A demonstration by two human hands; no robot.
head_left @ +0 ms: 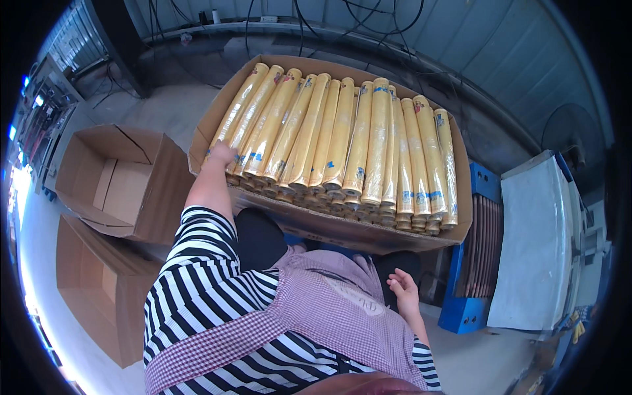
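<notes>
A large open cardboard box (349,220) stands in front of me, full of long yellow rolls (318,131) in shiny clear wrap. They lie side by side pointing away from me, with more layers of roll ends showing beneath. My left hand (222,153) reaches over the box's near left corner. It is closed around the near end of the leftmost yellow roll (238,108); its fingertips are partly hidden. My right hand (403,289) hangs by my right thigh with nothing in it, its fingers loosely bent and apart.
Two open cardboard boxes, an upper one (161,191) and a lower one (99,283), stand at the left. Right of the full box is a blue-ended rack (469,309) beside a white panel (530,250). Black cables (299,26) hang along the back wall; a fan (571,135) stands far right.
</notes>
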